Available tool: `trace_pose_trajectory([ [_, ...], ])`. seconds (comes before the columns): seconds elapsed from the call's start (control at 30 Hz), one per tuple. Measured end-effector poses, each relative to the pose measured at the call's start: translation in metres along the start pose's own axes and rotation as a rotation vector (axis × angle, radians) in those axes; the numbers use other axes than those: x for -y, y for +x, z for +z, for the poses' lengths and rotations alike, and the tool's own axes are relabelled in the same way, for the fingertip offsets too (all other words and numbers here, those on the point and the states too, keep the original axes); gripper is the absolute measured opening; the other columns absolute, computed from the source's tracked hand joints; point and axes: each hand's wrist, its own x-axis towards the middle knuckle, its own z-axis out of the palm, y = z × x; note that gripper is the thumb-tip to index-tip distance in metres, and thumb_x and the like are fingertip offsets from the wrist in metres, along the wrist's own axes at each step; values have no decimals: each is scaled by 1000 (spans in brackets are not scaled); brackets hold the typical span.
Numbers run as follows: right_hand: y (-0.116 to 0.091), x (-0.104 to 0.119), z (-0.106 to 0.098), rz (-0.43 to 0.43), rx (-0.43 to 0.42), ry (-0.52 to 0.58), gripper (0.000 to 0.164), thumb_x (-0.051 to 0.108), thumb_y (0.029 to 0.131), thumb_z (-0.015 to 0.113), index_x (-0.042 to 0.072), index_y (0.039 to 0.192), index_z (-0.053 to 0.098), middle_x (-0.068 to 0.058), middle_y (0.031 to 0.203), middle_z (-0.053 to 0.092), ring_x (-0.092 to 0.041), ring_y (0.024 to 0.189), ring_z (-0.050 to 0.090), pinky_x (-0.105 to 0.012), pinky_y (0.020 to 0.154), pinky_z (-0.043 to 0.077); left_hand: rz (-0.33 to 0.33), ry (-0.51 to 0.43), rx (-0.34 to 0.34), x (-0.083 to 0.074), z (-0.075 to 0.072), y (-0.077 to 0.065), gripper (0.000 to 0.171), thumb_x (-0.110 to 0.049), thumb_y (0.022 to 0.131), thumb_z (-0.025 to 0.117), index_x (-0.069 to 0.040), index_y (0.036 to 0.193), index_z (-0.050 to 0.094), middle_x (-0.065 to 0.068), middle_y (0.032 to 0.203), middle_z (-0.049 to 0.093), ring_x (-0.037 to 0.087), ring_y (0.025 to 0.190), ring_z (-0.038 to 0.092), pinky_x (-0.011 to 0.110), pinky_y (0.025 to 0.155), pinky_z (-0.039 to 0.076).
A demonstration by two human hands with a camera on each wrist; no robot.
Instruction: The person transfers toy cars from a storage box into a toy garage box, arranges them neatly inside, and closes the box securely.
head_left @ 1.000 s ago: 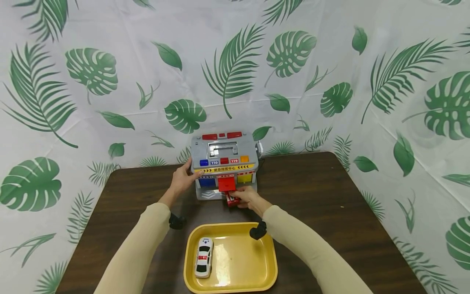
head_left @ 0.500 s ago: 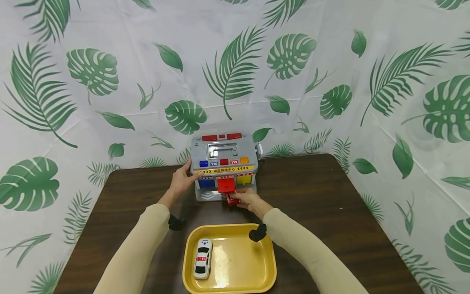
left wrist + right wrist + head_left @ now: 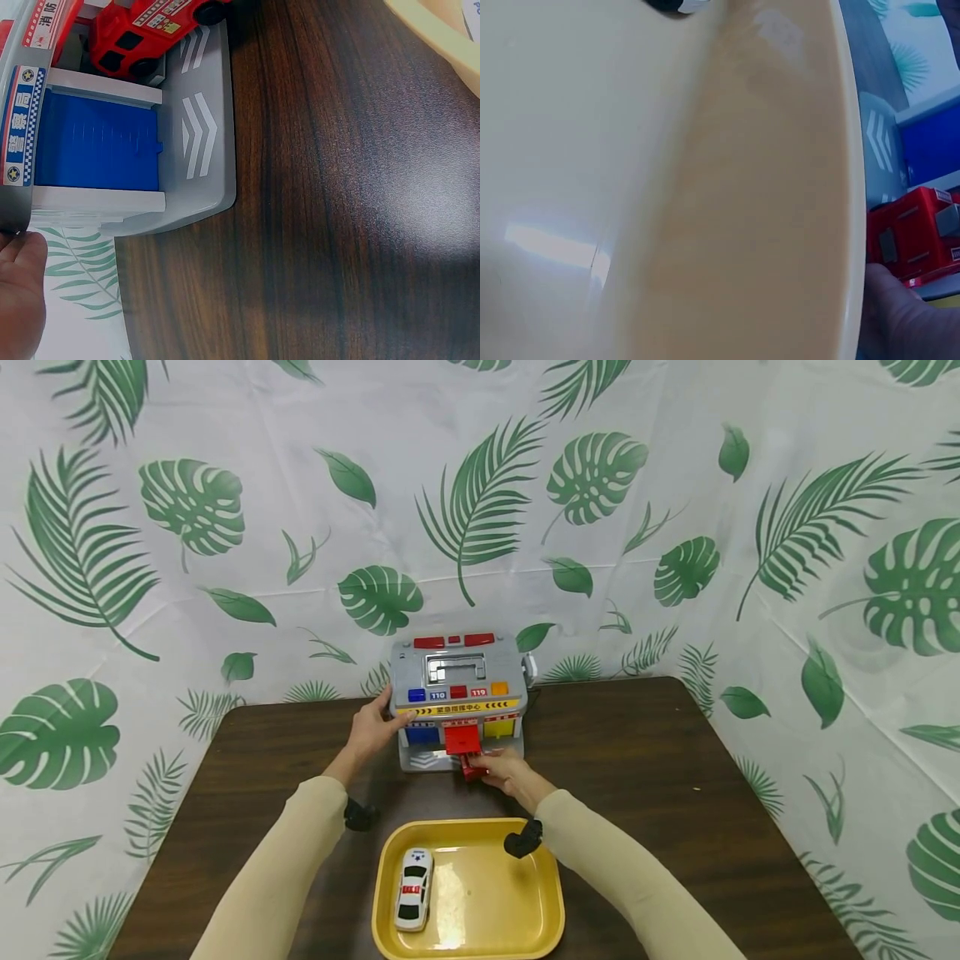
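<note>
A grey toy emergency station stands against the back cloth. My left hand grips its left front corner, thumb at the front edge of the roof. With my right hand I hold a red toy fire truck at the middle bay, under the raised red door. The truck's front end is inside the bay and its rear sticks out over the grey ramp. Beside it the blue door is down, as is the yellow door. Part of the truck hides behind the tray rim in the right wrist view.
Nearer to me, a yellow tray lies on the dark wooden table. In its left side is a white toy police car. A leaf-print cloth hangs behind and to the right.
The red fire truck has slid slightly farther in under the raised door, my right hand moving with it. My left hand keeps its place on the station.
</note>
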Motion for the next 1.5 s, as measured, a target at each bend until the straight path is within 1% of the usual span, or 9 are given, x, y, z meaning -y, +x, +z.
trace_pose_trajectory([
  [0.37, -1, -6, 4, 8, 20, 110, 42, 8, 89, 64, -7, 125, 52, -25, 126, 53, -25, 91, 60, -41, 89, 51, -4, -11, 3, 0, 0, -1, 82, -34, 89, 64, -10, 151, 15, 17, 136, 51, 23, 106, 54, 42, 96, 47],
  [0.67, -12, -6, 10, -81, 27, 233, 35, 2, 88, 63, -12, 119, 55, -27, 120, 58, -22, 85, 65, -39, 90, 50, -13, -9, -3, 0, 1, 0, 82, -33, 89, 65, -11, 151, 16, 16, 133, 54, 23, 103, 54, 42, 93, 48],
  [0.8, -21, -1, 12, -107, 11, 251, 33, 0, 88, 62, -13, 118, 55, -27, 116, 61, -24, 91, 66, -37, 91, 50, -12, -1, -6, 0, 1, 0, 82, -34, 89, 65, -11, 151, 16, 17, 130, 56, 22, 101, 55, 41, 91, 49],
  [0.93, -21, 1, 15, -77, -25, 285, 36, -2, 88, 62, -13, 121, 53, -26, 122, 59, -27, 100, 64, -40, 95, 46, -7, -7, -8, 0, 1, 0, 82, -34, 89, 65, -11, 151, 16, 17, 130, 56, 22, 102, 56, 41, 91, 49],
  [1.07, 4, -13, 15, -75, -64, 370, 38, -2, 84, 66, -11, 120, 56, -23, 121, 60, -28, 103, 63, -40, 94, 48, -6, -8, -1, 0, 1, -1, 82, -34, 89, 64, -10, 151, 16, 17, 133, 54, 23, 104, 55, 42, 93, 48],
  [1.27, 120, -77, 6, -103, 13, 538, 37, 8, 64, 86, -2, 96, 68, -13, 95, 70, -21, 82, 69, -31, 73, 57, -3, -14, -6, -1, 1, 0, 81, -33, 90, 64, -10, 151, 16, 17, 134, 53, 24, 106, 55, 42, 95, 47],
  [1.3, 123, -79, 6, -100, 8, 547, 38, 7, 64, 86, -3, 96, 67, -13, 96, 70, -21, 83, 69, -31, 73, 57, -3, -16, -6, -1, 1, 0, 82, -33, 90, 64, -10, 151, 16, 17, 135, 52, 24, 106, 55, 43, 96, 46],
  [1.4, 113, -75, 8, -102, 3, 558, 39, 6, 69, 83, -5, 102, 65, -17, 102, 68, -25, 89, 68, -36, 77, 56, 0, -7, -3, -1, 0, -1, 82, -33, 90, 64, -9, 151, 16, 18, 136, 51, 24, 106, 54, 43, 96, 46],
  [1.5, 55, -42, 14, -56, -63, 520, 37, 3, 78, 75, -6, 111, 62, -19, 111, 65, -28, 97, 65, -40, 83, 54, 0, -8, -5, -1, 0, -1, 82, -33, 89, 65, -8, 151, 16, 18, 136, 51, 24, 106, 54, 43, 96, 46],
])
